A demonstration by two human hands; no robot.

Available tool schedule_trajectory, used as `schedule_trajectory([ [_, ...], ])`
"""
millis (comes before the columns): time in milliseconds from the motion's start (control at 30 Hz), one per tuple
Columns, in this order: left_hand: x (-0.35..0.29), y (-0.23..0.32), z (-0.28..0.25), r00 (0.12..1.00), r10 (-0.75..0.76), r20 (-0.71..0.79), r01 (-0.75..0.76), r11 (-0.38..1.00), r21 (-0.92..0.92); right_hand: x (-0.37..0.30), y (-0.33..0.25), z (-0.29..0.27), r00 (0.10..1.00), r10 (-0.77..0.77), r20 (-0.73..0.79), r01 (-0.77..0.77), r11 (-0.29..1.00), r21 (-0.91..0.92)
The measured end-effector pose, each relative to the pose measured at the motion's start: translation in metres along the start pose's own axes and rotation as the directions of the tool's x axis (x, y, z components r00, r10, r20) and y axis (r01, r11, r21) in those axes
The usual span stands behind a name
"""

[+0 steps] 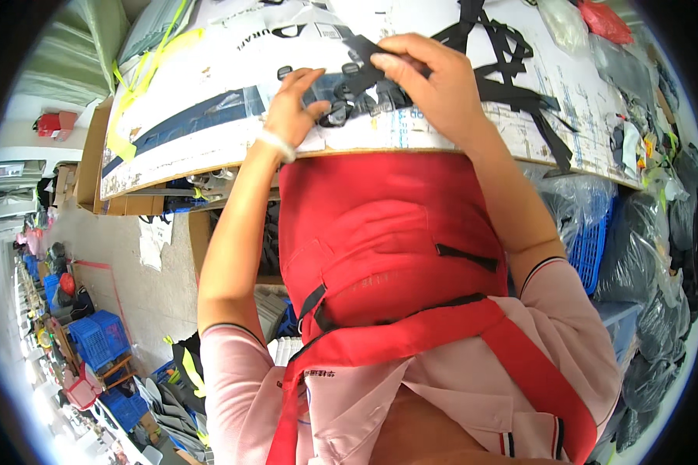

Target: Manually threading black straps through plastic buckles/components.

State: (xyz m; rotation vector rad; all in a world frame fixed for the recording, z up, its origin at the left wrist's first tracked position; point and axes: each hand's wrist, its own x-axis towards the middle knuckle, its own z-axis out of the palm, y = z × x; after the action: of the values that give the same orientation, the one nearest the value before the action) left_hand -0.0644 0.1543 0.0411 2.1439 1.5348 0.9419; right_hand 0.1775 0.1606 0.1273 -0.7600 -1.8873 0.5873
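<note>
My right hand (436,81) pinches the end of a black webbing strap (362,56) between thumb and fingers, just above the white tabletop (202,70). To its left, my left hand (293,115) hovers low over the table, fingers curved and thumb apart, with nothing visible in it. Beside its thumb lies a cluster of small black plastic buckles (337,115), partly lying over a dark blue strip (202,116). Another small black buckle (285,72) sits by my left fingertips.
A tangle of black straps (512,70) spreads over the table's right side. Yellow-green webbing (128,112) hangs at the left edge. Clear and red plastic bags (606,22) lie at the far right. A blue crate (593,240) stands below the table, right of me.
</note>
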Motion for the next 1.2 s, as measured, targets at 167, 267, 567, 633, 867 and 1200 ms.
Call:
schedule_trajectory([
  [167, 0.054, -0.049, 0.056, 0.954, 0.013, 0.299, -0.035, 0.997, 0.067, -0.02, -0.01, -0.012, 0.864, 0.476, 0.162, -0.492, 0.734, 0.468],
  [267, 0.06, -0.032, 0.075, 0.966, 0.057, 0.253, -0.074, 0.996, 0.058, -0.043, 0.005, -0.023, 0.758, 0.608, 0.235, -0.638, 0.616, 0.462],
  [567, 0.056, -0.003, 0.083, 0.951, 0.216, 0.219, -0.262, 0.943, 0.207, -0.077, 0.051, -0.013, 0.584, 0.723, 0.371, -0.772, 0.351, 0.53],
  [633, 0.056, -0.01, 0.081, 0.947, 0.252, 0.2, -0.29, 0.938, 0.189, -0.078, 0.056, -0.008, 0.575, 0.722, 0.385, -0.775, 0.329, 0.54],
  [867, 0.064, -0.028, 0.067, 0.989, -0.058, -0.137, 0.035, 0.986, -0.163, -0.089, 0.061, 0.002, 0.602, 0.681, 0.417, -0.771, 0.361, 0.525],
  [1200, 0.013, 0.036, 0.021, 0.792, -0.534, 0.295, 0.485, 0.259, -0.835, -0.093, 0.046, 0.0, 0.78, 0.541, 0.314, -0.626, 0.68, 0.383],
])
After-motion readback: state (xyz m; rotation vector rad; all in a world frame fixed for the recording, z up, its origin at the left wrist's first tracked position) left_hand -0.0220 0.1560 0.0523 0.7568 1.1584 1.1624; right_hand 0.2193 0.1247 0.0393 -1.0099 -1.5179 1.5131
